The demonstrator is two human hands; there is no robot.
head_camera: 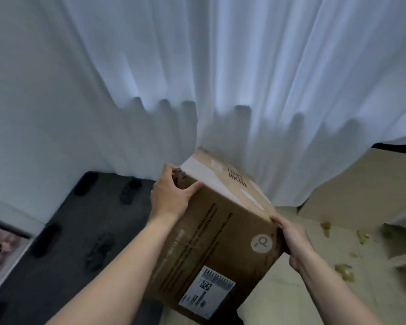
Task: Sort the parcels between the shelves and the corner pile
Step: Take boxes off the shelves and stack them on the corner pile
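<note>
- Parcel (211,242): brown cardboard box, held tilted between both hands, its far end close to the white curtain (220,66). Whether its near, lower end rests on anything cannot be told.
- Markings on the parcel: white shipping label (206,292) with a square code near the lower end; round pale logo sticker (261,242) near the right edge; pale tape on the far face.
- Left hand (171,195): forearm extended from the lower left; fingers curled over the parcel's far left corner, thumb laid along the upper edge; gripping.
- Right hand (293,240): forearm extended from the lower right; fingers wrapped round the parcel's right edge; gripping.
- Dark slotted pallet (80,219): on the ground, left of the parcel.
- Pale floor (291,289): right of the parcel, with yellowish scraps (343,270).
- Second carton (349,184): right, partly under the curtain.
</note>
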